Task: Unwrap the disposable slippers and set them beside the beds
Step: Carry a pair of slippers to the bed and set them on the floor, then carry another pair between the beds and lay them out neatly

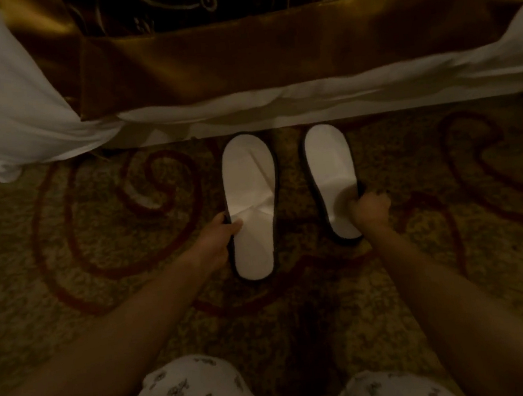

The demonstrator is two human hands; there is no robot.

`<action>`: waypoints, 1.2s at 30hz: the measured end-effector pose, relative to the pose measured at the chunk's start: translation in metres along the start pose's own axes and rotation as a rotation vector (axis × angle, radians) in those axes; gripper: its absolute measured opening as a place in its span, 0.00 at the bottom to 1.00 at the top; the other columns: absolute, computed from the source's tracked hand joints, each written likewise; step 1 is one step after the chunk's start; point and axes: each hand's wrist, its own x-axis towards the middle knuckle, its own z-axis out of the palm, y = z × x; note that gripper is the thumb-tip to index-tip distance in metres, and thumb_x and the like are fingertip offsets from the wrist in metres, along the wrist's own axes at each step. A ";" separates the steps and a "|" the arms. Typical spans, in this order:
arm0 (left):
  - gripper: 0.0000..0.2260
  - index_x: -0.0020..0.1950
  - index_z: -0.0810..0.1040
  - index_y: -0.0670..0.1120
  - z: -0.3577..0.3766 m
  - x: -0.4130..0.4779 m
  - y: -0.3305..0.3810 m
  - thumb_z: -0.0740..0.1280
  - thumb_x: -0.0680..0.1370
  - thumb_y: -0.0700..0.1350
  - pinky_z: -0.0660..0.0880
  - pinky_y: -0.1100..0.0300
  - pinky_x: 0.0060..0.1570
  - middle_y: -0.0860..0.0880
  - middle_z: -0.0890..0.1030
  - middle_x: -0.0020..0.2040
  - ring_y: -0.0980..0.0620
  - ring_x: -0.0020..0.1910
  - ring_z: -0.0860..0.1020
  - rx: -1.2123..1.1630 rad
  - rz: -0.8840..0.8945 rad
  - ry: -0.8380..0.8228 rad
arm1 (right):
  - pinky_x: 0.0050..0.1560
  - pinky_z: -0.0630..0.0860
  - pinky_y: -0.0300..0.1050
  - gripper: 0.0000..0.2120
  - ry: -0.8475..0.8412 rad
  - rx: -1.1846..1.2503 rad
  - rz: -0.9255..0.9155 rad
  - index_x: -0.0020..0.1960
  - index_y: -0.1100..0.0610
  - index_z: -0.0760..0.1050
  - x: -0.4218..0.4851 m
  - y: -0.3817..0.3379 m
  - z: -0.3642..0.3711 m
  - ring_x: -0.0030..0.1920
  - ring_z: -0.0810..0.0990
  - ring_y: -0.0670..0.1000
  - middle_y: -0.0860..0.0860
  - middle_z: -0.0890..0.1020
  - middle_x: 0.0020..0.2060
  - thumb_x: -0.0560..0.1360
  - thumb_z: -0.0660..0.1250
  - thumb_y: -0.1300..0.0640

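Two white disposable slippers with dark edging lie side by side on the patterned carpet, close to the edge of the bed [277, 112]. The left slipper [250, 199] lies flat, its upper creased and pressed down. My left hand [218, 241] grips its left edge, thumb on top. The right slipper [331, 171] points toward the bed. My right hand [369, 212] is closed on its right side, with fingers tucked into the opening of the upper. No wrapper is in sight.
White bed linen [2, 105] hangs down at the left and runs along the bed's edge, with a gold-brown bed runner [270, 51] above. Swirl-patterned carpet [110, 213] covers the floor. My knees in patterned white cloth [190, 395] show at the bottom.
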 end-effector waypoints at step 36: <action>0.23 0.69 0.65 0.53 -0.177 -0.546 0.510 0.58 0.75 0.39 0.65 0.55 0.55 0.51 0.77 0.59 0.49 0.59 0.73 1.505 0.833 0.540 | 0.55 0.66 0.47 0.10 0.131 -0.349 -1.429 0.59 0.52 0.68 -0.412 -0.446 -0.584 0.58 0.72 0.54 0.51 0.75 0.56 0.78 0.56 0.56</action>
